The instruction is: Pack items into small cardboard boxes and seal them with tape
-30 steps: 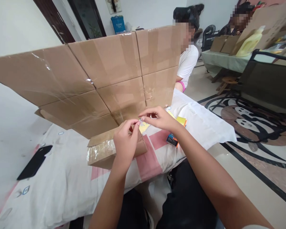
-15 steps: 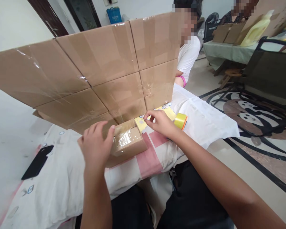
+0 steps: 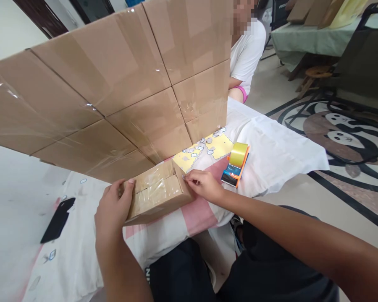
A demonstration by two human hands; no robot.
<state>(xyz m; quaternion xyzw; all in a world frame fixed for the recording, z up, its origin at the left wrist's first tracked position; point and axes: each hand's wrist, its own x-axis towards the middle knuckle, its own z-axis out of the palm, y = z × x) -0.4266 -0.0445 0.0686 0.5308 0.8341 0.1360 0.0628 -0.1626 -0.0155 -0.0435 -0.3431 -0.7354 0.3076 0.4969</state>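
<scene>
A small cardboard box (image 3: 157,191) with shiny clear tape along its top lies on the cloth-covered surface in front of me. My left hand (image 3: 115,203) is closed on the box's left end, thumb at the top edge and fingers round the far side. At the right end, my right hand (image 3: 203,184) pinches with thumb and fingertips close to the box's edge. What is between those fingertips is too small to make out. A tape dispenser (image 3: 236,165) with a yellowish roll and an orange and blue body rests to the right of my right hand.
Behind the small box stands a tall wall of taped cardboard boxes (image 3: 129,84). A black phone-like object (image 3: 58,220) lies on the cloth (image 3: 78,243) at left. Beyond the boxes sits a person in a white shirt (image 3: 250,50). A dark folding chair (image 3: 362,79) stands at right.
My left hand has come down onto the box's left end. My right hand has lowered to the box's right end. The tape dispenser shows more fully, and the view has tilted down.
</scene>
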